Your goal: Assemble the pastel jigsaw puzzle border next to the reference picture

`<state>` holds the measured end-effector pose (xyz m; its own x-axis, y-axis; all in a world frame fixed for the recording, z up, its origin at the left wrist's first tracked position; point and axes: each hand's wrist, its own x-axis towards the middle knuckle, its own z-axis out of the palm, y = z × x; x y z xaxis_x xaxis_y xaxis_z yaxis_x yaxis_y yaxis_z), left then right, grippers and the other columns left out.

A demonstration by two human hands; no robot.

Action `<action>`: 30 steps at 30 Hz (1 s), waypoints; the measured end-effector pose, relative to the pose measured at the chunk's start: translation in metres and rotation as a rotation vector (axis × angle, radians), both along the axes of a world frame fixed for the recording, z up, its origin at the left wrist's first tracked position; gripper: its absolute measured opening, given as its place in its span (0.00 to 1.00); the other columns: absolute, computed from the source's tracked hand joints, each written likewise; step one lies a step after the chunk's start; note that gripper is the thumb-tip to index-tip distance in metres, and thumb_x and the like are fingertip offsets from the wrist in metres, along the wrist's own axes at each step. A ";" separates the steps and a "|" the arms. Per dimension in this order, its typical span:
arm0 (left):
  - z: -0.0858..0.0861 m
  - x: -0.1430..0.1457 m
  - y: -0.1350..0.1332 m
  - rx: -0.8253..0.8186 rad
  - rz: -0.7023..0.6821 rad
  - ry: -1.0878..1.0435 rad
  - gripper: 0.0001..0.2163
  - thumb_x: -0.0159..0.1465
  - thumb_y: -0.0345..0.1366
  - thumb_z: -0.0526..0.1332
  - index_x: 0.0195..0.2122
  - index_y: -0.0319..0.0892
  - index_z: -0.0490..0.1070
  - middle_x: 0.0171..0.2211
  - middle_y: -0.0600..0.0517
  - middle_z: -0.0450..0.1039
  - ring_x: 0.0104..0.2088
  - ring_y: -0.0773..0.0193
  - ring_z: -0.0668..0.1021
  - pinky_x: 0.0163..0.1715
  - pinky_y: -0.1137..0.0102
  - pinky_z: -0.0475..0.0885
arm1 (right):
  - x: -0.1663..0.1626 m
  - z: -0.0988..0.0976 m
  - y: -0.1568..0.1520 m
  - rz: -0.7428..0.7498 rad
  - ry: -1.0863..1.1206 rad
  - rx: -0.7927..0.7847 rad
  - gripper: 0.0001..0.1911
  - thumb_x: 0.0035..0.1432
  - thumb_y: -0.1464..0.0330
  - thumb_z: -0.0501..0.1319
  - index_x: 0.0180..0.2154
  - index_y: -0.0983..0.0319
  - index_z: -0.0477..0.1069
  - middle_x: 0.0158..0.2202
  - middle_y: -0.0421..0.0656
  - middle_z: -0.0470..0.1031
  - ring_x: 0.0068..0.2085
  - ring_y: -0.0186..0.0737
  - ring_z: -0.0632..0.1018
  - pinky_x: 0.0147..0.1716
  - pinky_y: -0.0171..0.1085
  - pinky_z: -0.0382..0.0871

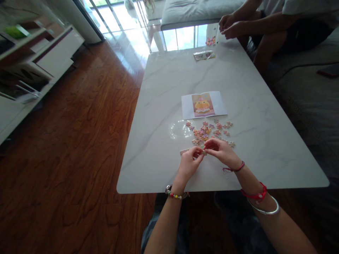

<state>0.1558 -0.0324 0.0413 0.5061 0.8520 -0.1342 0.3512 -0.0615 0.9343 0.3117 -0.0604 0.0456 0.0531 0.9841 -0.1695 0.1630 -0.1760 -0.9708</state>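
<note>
Near the front edge of the table, my left hand [190,162] and my right hand [220,150] meet with their fingertips almost touching. A small pale jigsaw piece [204,152] shows between them, pinched by the right fingers. Under the left fingers lies a narrow pale strip of joined jigsaw pieces [183,152], partly covered by that hand. Loose jigsaw pieces [201,133] in pink, orange, purple and white are heaped just beyond my hands. Behind the heap, a creased paper sheet [221,103] carries a printed picture of an orange cartoon figure.
The white marbled table [159,84] has rounded front corners. Toward its far end lie a shiny packet [203,55] and a small pink and orange pile [210,41]. Another person's hands [230,28] are at the far right. A white cabinet [57,53] stands at left.
</note>
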 end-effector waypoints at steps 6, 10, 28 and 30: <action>0.000 0.001 0.000 -0.269 0.086 -0.131 0.09 0.56 0.40 0.56 0.28 0.39 0.67 0.21 0.55 0.70 0.22 0.70 0.72 0.24 0.74 0.67 | -0.001 -0.002 -0.003 0.048 0.127 -0.112 0.13 0.44 0.65 0.62 0.33 0.63 0.67 0.29 0.42 0.73 0.30 0.36 0.75 0.26 0.35 0.71; 0.001 -0.004 0.001 0.066 0.166 0.180 0.10 0.59 0.39 0.54 0.29 0.40 0.69 0.25 0.52 0.72 0.24 0.68 0.73 0.29 0.70 0.68 | 0.001 -0.005 -0.003 0.103 -0.099 -0.121 0.07 0.47 0.68 0.57 0.31 0.63 0.70 0.26 0.41 0.74 0.27 0.34 0.74 0.25 0.33 0.68; -0.010 -0.009 -0.017 0.670 -0.217 0.511 0.14 0.62 0.30 0.49 0.48 0.47 0.63 0.51 0.49 0.65 0.53 0.61 0.66 0.54 0.57 0.56 | -0.005 -0.007 -0.004 0.090 -0.721 0.057 0.05 0.49 0.73 0.57 0.24 0.63 0.70 0.25 0.41 0.73 0.28 0.34 0.72 0.30 0.32 0.62; -0.010 -0.010 -0.018 0.694 -0.237 0.532 0.15 0.61 0.28 0.50 0.49 0.48 0.63 0.52 0.49 0.64 0.53 0.60 0.65 0.54 0.56 0.55 | -0.002 -0.006 -0.005 0.067 -0.699 0.062 0.05 0.50 0.73 0.56 0.25 0.63 0.70 0.24 0.41 0.73 0.28 0.34 0.72 0.30 0.32 0.63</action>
<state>0.1462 -0.0504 0.0314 0.6962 0.7102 0.1042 0.6328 -0.6758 0.3779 0.3100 -0.0658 0.0400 0.0683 0.9958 -0.0611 0.7608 -0.0916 -0.6425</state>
